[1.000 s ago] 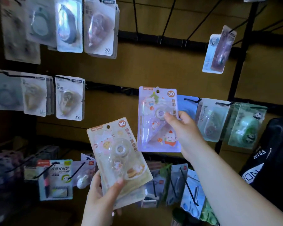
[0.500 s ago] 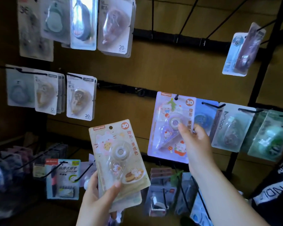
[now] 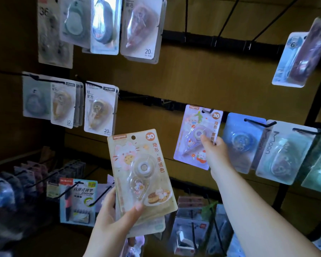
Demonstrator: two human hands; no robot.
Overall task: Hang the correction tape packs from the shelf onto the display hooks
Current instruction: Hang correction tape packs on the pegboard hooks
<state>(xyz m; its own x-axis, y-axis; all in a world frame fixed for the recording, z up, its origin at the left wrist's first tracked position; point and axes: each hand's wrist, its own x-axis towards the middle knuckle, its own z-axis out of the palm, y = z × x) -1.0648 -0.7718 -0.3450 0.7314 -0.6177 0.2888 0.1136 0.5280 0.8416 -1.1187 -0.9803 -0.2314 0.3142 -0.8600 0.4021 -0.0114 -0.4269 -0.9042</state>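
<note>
My right hand (image 3: 214,155) pinches the lower right of a purple correction tape pack (image 3: 194,138). The pack's top hole sits on a black display hook (image 3: 208,111) at the middle rail. My left hand (image 3: 115,217) grips a small stack of packs from below. A beige pack (image 3: 139,171) with a cat and cookies is on top of that stack. The packs under it show only at their lower edges.
More tape packs hang on hooks: a blue one (image 3: 241,141) and a pale one (image 3: 283,153) right of my hand, white ones (image 3: 99,108) at left, others (image 3: 139,28) above. Bare black hooks (image 3: 228,15) jut out at upper middle. Lower hooks (image 3: 77,199) carry pen packs.
The purple pack has gone onto the hook, its hole now over the wire, with my right hand still on it. The view shifted left and up. The left hand's stack stayed put.
</note>
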